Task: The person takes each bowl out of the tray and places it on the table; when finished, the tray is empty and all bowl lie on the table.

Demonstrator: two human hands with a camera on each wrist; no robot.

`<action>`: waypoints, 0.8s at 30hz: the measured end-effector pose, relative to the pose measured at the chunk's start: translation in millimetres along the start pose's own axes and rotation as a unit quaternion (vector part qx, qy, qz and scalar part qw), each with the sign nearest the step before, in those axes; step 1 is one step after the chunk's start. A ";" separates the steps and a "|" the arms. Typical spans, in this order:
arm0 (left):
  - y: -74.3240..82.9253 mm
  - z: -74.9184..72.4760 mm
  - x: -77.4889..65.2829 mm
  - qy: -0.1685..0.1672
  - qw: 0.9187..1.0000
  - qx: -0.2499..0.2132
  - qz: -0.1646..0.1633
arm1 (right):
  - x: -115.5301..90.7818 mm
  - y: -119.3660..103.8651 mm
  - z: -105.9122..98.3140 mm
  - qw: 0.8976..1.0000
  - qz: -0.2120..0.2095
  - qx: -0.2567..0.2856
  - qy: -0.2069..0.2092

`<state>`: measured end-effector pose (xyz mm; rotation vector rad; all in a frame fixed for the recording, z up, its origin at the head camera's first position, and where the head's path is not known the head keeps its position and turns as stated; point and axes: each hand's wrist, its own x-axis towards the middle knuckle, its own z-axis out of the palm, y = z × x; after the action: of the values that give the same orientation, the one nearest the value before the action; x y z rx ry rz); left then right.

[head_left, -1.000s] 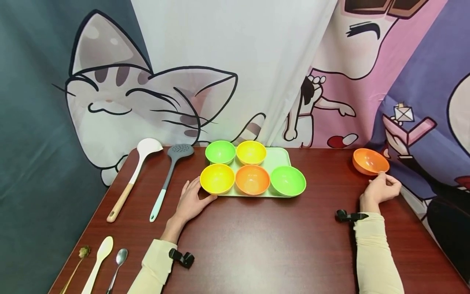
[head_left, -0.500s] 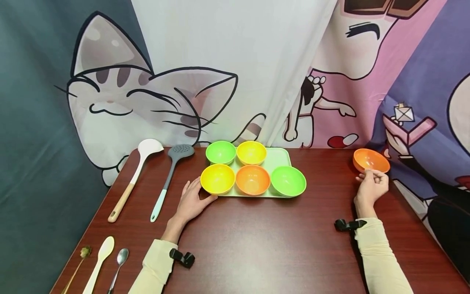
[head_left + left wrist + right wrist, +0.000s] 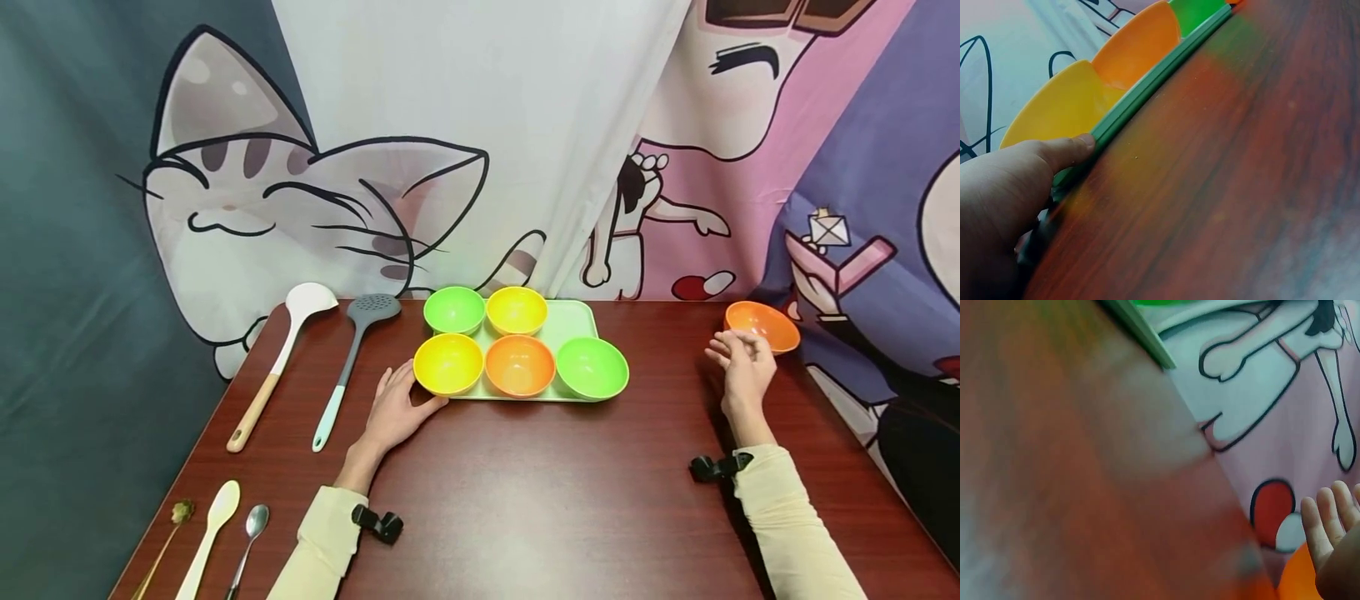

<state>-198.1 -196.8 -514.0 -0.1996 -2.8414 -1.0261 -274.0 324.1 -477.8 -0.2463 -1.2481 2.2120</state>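
In the head view, my left hand (image 3: pixel 393 408) grips the near left corner of a pale green tray (image 3: pixel 573 321). Its thumb lies along the tray's front edge, beside a yellow bowl (image 3: pixel 447 367); the left wrist view shows the thumb on the rim. The tray also carries an orange bowl (image 3: pixel 520 367), a green bowl (image 3: pixel 592 369), a second green bowl (image 3: pixel 454 312) and a second yellow bowl (image 3: pixel 517 312). At the far right, my right hand (image 3: pixel 744 379) is beside another orange bowl (image 3: pixel 765 323), covering part of its near side. Its fingers extend fairly straight in the right wrist view.
A white ladle (image 3: pixel 303 304) and a grey skimmer (image 3: pixel 372 308) lie left of the tray. Nearer the front left are a gold spoon (image 3: pixel 181 511), a cream spoon (image 3: pixel 223 504) and a small metal spoon (image 3: pixel 257 522). A printed curtain (image 3: pixel 480 100) hangs behind the table (image 3: pixel 555 492).
My right hand has shifted left along the near side of the far orange bowl, its fingers loosening from a pinched pose. That bowl stays in place, and my left hand keeps its hold.
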 end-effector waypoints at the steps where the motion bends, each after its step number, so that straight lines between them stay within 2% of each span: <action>1: 0.3 -0.2 0.1 -0.001 1.000 0.000 0.002 | -0.2 -1.2 4.3 1.000 -0.005 -0.009 -0.013; 5: 0.8 -0.2 -0.2 0.000 1.000 -0.001 0.005 | -0.1 -6.0 24.4 0.994 -0.022 -0.064 -0.082; 8: 0.8 -0.5 0.2 -0.001 1.000 0.002 0.003 | -3.3 -13.6 42.0 0.981 -0.030 -0.131 -0.139; 12: 1.8 -0.9 1.8 -0.002 1.000 0.001 0.005 | -12.2 -26.5 65.7 0.952 -0.050 -0.233 -0.190; 16: 1.6 -1.3 2.2 -0.002 1.000 -0.001 0.002 | -12.6 -26.6 86.0 0.923 -0.065 -0.301 -0.232; 19: 0.3 -1.1 1.4 -0.004 1.000 0.001 -0.001 | -7.6 -15.9 95.6 0.911 -0.044 -0.320 -0.254; 24: -1.3 0.4 0.4 -0.003 1.000 0.005 0.002 | -4.2 2.4 107.7 0.905 0.015 -0.328 -0.271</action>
<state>-198.8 -197.5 -515.1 -0.2074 -2.8486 -1.0127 -317.3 242.9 -421.6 0.1155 -2.2932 1.8594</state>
